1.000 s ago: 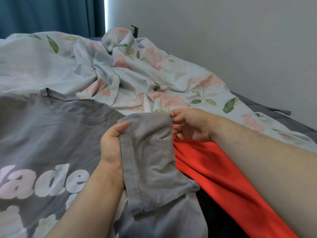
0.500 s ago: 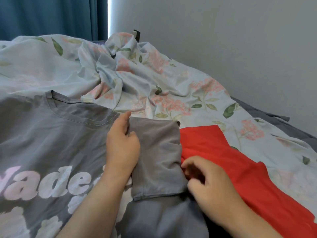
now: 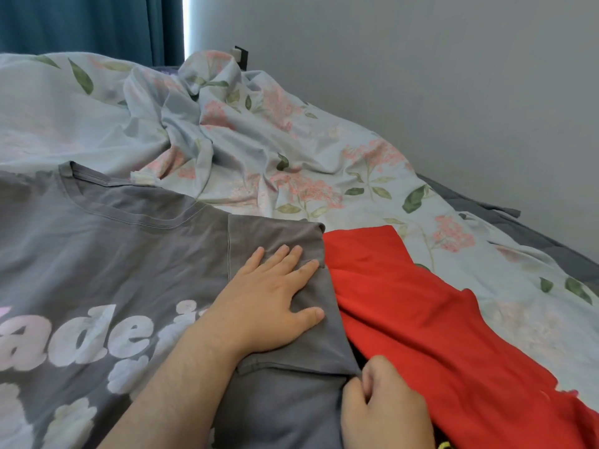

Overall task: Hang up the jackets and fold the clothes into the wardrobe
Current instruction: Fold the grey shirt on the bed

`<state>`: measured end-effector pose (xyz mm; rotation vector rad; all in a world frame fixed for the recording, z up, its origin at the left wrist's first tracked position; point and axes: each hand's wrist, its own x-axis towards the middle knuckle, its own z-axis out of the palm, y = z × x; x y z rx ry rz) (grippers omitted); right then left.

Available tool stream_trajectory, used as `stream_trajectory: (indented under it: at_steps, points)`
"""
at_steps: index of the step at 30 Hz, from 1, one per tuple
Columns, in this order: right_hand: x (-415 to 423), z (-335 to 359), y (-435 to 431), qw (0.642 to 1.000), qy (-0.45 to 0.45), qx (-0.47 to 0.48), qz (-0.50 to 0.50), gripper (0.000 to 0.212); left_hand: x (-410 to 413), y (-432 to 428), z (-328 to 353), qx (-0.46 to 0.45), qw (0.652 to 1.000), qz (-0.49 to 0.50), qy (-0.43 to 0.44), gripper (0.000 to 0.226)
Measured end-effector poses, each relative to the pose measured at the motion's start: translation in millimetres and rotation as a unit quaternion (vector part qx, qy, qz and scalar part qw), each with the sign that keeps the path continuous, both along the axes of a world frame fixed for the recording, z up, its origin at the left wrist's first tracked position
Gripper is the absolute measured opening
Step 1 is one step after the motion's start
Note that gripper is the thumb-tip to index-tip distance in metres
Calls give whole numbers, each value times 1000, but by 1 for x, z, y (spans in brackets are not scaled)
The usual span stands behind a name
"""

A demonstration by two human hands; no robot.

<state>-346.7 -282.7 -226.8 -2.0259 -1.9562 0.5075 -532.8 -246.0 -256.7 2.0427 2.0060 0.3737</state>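
A grey T-shirt (image 3: pixel 123 254) with pale pink lettering lies face up across the bed. Its right sleeve (image 3: pixel 285 234) is folded inward over the shirt. My left hand (image 3: pixel 265 303) lies flat on that folded sleeve with fingers spread, pressing it down. My right hand (image 3: pixel 382 406) sits lower, at the sleeve's bottom corner, pinching the grey fabric edge between thumb and curled fingers. A red garment (image 3: pixel 421 319) lies to the right, partly under the shirt's edge.
A crumpled floral duvet (image 3: pixel 259 140) covers the bed behind the clothes. A grey wall (image 3: pixel 421 76) runs along the right side, with a dark grey sheet edge (image 3: pixel 505 218) below it. Teal curtains (image 3: pixel 81 24) hang at the back left.
The sleeve was held up in both hands, then laid flat on the shirt. My left hand slid onto it and flattened. My right hand moved down to the sleeve's lower corner.
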Motion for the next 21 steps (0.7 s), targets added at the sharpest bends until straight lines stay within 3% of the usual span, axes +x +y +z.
stream_trajectory:
  at_steps: [3,5,6,9,11,14,17,21]
  points:
    - [-6,22,-1,979,-155,-73,110,22,-1,1,0,23,1000,11,-11,98]
    - [-12,44,20,969,-176,-68,159,14,-2,2,0,48,997,65,-21,102]
    - [-16,52,35,975,-145,-24,169,11,-3,2,0,49,995,90,-13,106]
    - [-43,53,104,983,32,57,171,39,-1,0,-1,7,995,92,29,117]
    - [-62,42,152,975,129,-13,178,51,-1,1,-1,2,996,85,29,119]
    - [-78,23,185,927,266,-194,180,40,-2,1,-3,5,997,70,31,115]
    - [-78,10,196,916,260,-230,201,23,-2,-1,-4,-6,997,69,41,114]
    - [-84,11,211,933,226,-203,194,35,-1,1,-1,-5,997,70,36,113]
